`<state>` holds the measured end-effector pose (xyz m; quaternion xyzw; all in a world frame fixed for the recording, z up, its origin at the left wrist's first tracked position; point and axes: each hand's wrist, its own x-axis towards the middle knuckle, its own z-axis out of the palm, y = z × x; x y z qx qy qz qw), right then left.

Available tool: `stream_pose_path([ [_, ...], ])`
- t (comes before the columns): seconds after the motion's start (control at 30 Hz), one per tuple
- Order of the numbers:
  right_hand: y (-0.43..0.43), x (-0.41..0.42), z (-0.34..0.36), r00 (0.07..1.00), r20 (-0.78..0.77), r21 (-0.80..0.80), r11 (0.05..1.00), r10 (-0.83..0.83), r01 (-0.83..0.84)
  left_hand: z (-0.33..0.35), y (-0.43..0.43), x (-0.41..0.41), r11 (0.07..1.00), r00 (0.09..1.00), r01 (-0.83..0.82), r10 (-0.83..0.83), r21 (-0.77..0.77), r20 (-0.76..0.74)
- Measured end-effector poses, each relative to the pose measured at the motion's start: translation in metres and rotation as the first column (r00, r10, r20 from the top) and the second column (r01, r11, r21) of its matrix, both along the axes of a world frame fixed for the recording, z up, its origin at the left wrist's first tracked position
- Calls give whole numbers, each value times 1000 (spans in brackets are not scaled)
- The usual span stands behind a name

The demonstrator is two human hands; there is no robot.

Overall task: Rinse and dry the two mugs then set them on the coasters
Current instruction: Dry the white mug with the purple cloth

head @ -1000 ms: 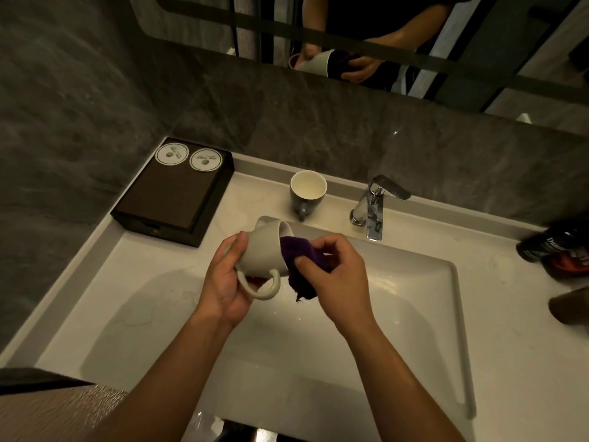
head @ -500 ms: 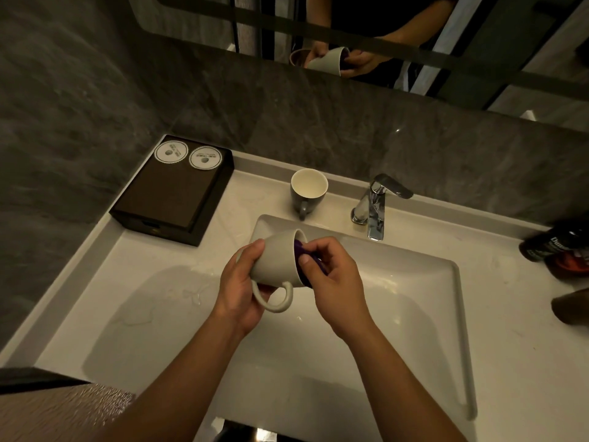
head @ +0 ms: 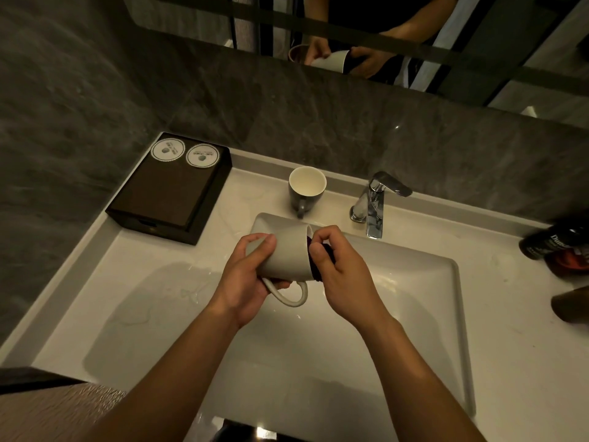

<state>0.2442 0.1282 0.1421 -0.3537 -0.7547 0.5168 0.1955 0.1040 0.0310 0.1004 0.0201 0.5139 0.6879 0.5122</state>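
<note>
Holding the pale mug (head: 290, 256) on its side above the sink (head: 459, 314), our left hand (head: 245, 282) curls its grip round the body, with the handle pointing down. Our right hand (head: 344, 275) pinches a purple cloth (head: 315, 272) in its grip, the cloth pushed into the mug's mouth. The grey mug (head: 306, 193) stands upright on the counter (head: 143, 298) behind the basin, left of the faucet (head: 376, 202). One coaster (head: 168, 150) and a second coaster (head: 202, 156) lie side by side on a dark box (head: 165, 196), far left.

White vanity top (head: 143, 282) with dark box (head: 169, 199) back left, upright grey mug (head: 306, 193), tap (head: 374, 205), perhaps bottles (head: 551, 247) far right.
</note>
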Motion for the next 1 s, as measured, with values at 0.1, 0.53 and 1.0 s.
stream_pose_path([
  [0.1,5,-6,1,993,13,-89,989,-115,116,-4,0,13,1000,980,-28,27,-5,-196],
  [0.53,-18,5,-13,995,-72,-113,992,-65,57,8,10,1,987,970,53,-15,-150,243],
  [1.0,-7,0,-7,978,-143,-438,896,-155,78,-7,14,29,952,652,-302,240,44,-719],
])
